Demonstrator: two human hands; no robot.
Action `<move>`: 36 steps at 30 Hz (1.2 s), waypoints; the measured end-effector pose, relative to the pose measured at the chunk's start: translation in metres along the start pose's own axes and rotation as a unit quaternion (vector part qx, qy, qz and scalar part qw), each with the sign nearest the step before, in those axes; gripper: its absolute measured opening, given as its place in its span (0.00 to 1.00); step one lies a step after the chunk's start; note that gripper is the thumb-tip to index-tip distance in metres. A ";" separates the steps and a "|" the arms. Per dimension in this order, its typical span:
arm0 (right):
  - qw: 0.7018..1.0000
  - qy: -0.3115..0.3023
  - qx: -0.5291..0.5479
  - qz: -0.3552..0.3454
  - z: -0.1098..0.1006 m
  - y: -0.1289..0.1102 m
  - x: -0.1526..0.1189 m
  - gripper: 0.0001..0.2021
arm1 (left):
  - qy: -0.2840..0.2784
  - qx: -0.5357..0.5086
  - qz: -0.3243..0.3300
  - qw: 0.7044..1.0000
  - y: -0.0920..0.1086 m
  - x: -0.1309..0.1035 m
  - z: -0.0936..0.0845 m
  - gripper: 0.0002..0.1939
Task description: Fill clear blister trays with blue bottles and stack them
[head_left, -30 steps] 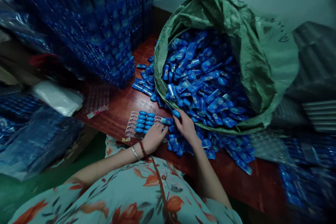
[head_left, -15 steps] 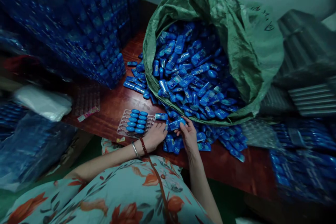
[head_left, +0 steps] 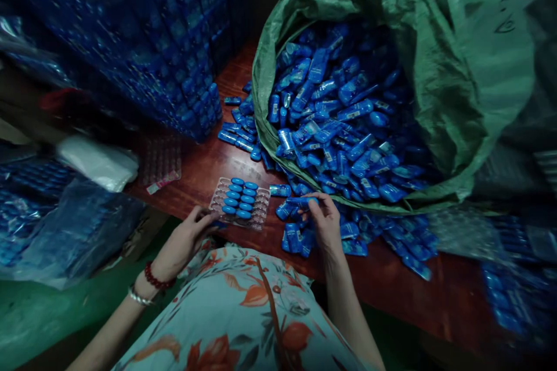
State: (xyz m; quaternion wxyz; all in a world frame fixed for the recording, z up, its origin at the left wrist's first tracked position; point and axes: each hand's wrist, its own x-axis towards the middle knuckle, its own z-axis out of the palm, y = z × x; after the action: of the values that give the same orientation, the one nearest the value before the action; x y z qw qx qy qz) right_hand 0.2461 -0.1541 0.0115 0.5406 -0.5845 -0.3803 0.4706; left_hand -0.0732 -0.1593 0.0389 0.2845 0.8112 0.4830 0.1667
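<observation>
My right hand (head_left: 326, 220) grips a small blue wrapped bottle (head_left: 301, 202) between thumb and fingers, above loose blue packs near the sack's mouth. My left hand (head_left: 189, 240) is at the lower left corner of a clear blister tray (head_left: 261, 208), thumb and fingers apart. A small dark blue scrap (head_left: 220, 224) lies by its fingertips; whether they touch it is unclear. Two columns of glossy blue oval pieces (head_left: 234, 195) stand in the middle of the tray, with bare cups on both sides.
A large green woven sack (head_left: 461, 110) lies open toward me, full of blue packs (head_left: 331, 107) that spill onto the red-brown table (head_left: 200, 168). Tall stacks of blue goods (head_left: 165, 52) rise at the left. Another clear tray (head_left: 161, 159) and a white bag (head_left: 98, 162) lie nearer.
My left hand has left the bottle and moved left to the tray's near corner. My right hand keeps the bottle, now turned more edge-on. The view has shifted slightly.
</observation>
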 end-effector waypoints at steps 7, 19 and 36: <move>0.985 -0.145 -0.076 -0.048 0.033 0.003 -0.004 0.10 | 0.069 0.039 0.020 0.997 -0.013 0.001 0.002 0.16; 0.996 -0.066 -0.061 0.022 0.036 0.017 -0.016 0.13 | 0.041 0.093 0.114 0.988 -0.034 0.007 0.012 0.17; 0.996 -0.025 -0.004 0.086 0.043 0.022 -0.023 0.13 | -0.027 0.110 0.168 0.979 -0.030 0.013 0.019 0.17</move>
State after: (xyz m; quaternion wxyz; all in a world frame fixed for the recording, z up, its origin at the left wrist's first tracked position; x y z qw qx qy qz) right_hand 0.1975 -0.1668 -0.0063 0.4862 -0.6054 -0.3441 0.5278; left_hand -0.0776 -0.1421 0.0053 0.1747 0.9112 0.3475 0.1357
